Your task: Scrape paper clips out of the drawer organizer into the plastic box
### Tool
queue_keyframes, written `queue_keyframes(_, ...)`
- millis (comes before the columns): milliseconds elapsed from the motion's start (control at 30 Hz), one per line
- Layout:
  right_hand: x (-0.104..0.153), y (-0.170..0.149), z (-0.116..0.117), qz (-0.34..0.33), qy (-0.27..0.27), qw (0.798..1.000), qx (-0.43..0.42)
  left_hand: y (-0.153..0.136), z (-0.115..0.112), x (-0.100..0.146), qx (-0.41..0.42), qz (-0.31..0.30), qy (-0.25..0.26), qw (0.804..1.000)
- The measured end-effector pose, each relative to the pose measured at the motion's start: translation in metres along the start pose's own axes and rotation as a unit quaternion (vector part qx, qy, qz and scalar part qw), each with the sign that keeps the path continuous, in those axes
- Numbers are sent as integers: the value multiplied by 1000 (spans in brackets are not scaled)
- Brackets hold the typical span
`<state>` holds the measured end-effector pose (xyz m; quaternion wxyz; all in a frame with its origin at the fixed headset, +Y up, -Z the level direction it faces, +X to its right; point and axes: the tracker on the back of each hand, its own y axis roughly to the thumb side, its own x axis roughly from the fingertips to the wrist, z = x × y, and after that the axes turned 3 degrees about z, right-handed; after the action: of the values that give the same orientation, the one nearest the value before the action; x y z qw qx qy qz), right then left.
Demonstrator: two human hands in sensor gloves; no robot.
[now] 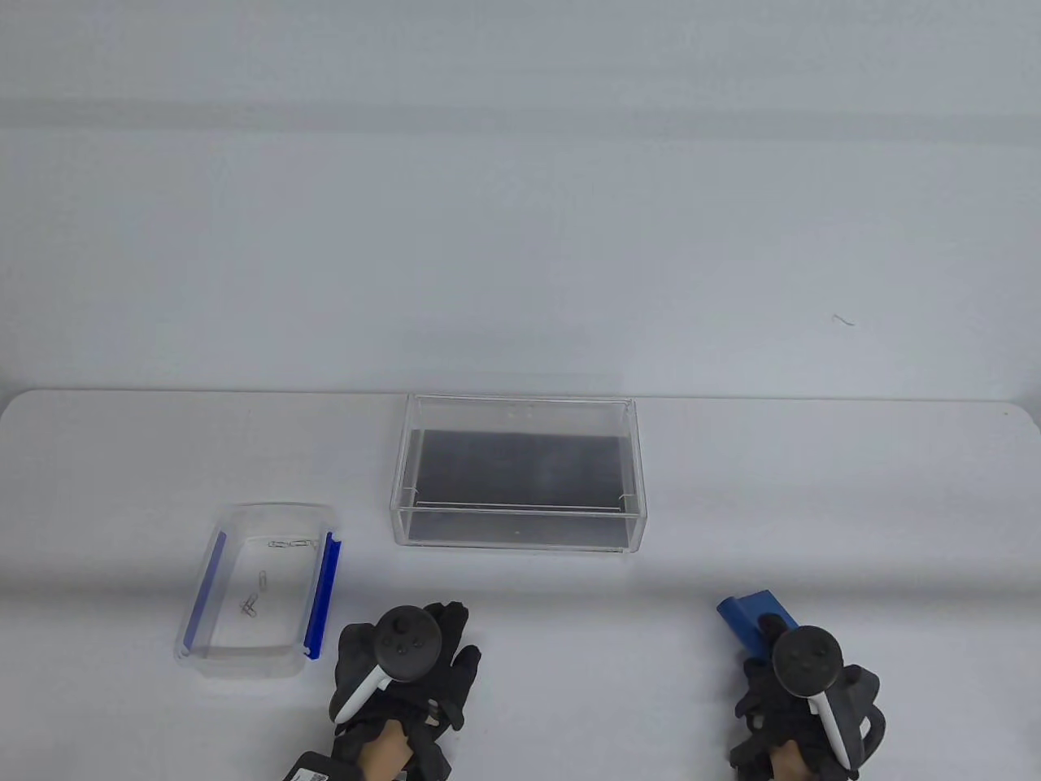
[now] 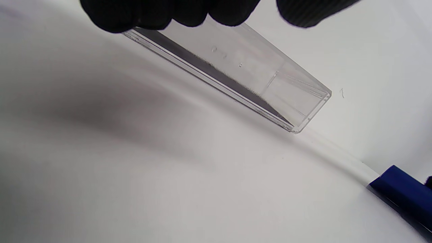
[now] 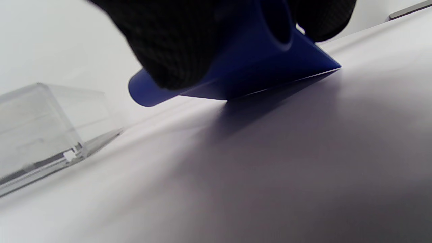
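A clear rectangular acrylic drawer organizer with a dark floor (image 1: 520,472) stands on the white counter (image 1: 813,504) beyond and between the hands, no clips discernible inside. Just left of the left hand (image 1: 402,667), whose fingers lie loosely spread on the counter holding nothing, sits a small clear plastic box with blue side clasps (image 1: 218,561) containing a few metal paper clips (image 1: 259,592). The right hand (image 1: 805,691) grips a blue plastic scraper (image 1: 744,614), its edge touching the counter.
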<state>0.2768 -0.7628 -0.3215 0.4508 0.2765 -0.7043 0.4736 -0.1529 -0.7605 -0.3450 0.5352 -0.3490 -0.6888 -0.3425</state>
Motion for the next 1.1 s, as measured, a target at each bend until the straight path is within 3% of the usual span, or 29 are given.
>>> queue_keyframes(200,-2,0,6,16,44,999,25,-2,3,0,4,3,4,1000)
queue_keyframes(467,-1,2,7,10,50,998,30,-3,5,1,7,9,2,1000)
queue_keyframes(600,2,8,4,-4,56,998,-10,-5,7,1,20,13,3,1000)
queue_keyframes(833,16,40,-4,-69,50,993,-75,-10,11,2,51,21,6,998)
queue_keyframes(1100,42,83,6,-151,98,974,-135,-12,13,3,62,25,9,998)
